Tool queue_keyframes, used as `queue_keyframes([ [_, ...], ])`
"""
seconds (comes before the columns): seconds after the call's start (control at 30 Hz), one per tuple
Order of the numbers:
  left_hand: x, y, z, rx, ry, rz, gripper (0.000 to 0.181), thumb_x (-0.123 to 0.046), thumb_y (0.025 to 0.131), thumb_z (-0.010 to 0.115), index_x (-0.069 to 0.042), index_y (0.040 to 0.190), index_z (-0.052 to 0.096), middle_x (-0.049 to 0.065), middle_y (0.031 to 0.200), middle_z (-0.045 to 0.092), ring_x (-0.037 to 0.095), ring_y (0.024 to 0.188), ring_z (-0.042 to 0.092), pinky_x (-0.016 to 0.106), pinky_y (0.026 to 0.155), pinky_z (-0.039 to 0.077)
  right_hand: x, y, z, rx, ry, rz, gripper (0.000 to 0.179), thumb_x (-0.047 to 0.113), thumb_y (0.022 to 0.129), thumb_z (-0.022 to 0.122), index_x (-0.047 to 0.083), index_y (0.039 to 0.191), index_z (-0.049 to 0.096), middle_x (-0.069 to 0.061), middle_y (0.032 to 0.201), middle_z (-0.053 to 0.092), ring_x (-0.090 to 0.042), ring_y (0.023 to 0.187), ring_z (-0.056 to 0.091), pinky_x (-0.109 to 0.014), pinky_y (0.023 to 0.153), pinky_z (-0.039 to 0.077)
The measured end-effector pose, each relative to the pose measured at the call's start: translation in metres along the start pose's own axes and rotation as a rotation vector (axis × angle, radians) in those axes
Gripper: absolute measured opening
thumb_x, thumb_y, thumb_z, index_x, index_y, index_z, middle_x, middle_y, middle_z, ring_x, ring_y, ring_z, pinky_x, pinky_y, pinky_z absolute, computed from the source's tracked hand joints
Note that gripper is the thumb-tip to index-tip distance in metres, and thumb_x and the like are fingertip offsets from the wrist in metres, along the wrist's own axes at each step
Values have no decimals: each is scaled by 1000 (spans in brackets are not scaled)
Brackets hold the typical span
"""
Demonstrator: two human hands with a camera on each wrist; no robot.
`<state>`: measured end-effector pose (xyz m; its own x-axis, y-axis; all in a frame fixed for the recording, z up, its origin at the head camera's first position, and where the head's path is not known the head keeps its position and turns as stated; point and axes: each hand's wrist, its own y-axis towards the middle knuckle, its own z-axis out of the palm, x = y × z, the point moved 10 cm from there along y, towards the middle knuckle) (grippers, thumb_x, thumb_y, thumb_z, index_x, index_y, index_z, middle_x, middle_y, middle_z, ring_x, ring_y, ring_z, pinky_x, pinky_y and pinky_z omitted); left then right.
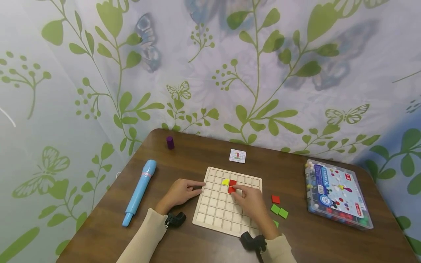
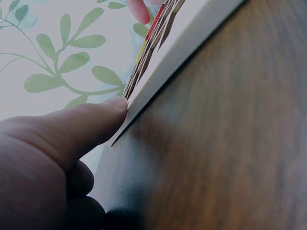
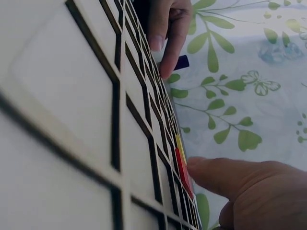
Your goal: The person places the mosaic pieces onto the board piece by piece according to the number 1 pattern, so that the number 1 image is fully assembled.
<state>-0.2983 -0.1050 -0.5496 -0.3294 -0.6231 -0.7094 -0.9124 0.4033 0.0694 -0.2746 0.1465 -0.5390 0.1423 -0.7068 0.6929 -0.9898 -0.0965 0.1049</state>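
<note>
On the table lies a wooden grid board (image 1: 215,210) with square cells. A yellow piece (image 1: 225,181) sits in a cell near its far side, beside a red tile (image 1: 232,182). My right hand (image 1: 251,201) reaches over the board and pinches a second red tile (image 1: 231,189) with thumb and index finger, just on the near side of the first. The right wrist view shows the thumb (image 3: 216,175) against the red. My left hand (image 1: 181,193) touches the board's left edge with extended fingers; a fingertip (image 2: 115,103) meets the rim in the left wrist view.
Right of the board lie a loose red tile (image 1: 275,199) and several green tiles (image 1: 283,213). A small pattern card (image 1: 238,156) lies beyond it. A clear plastic case (image 1: 338,195) stands far right, a blue microphone-shaped object (image 1: 139,193) left, a purple cylinder (image 1: 170,143) at the back.
</note>
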Motion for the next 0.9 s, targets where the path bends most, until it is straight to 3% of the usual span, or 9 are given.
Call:
queue_keyframes([
  [0.33,-2,0,3,5,-8,19,32,-33,95,75,-30,127,75,-13,48,29,3,46,21,22,48,25,-10,-6,-12,41,59,-8,24,24,90,82,24,114,80,9,56,34,-7,51,27,-25,49,24],
  [0.73,0,-1,0,18,-4,-4,32,-35,95,75,-31,126,75,-14,48,30,3,45,23,22,48,26,-50,-13,-68,-38,34,43,31,28,92,79,13,119,77,7,57,32,-8,48,23,-27,44,29],
  [0.9,-1,0,-1,4,-8,1,32,-34,94,76,-32,126,75,-14,48,30,3,45,23,22,47,26,-61,-17,-95,-95,28,64,38,38,93,77,12,120,76,5,56,34,-8,46,25,-28,42,29],
])
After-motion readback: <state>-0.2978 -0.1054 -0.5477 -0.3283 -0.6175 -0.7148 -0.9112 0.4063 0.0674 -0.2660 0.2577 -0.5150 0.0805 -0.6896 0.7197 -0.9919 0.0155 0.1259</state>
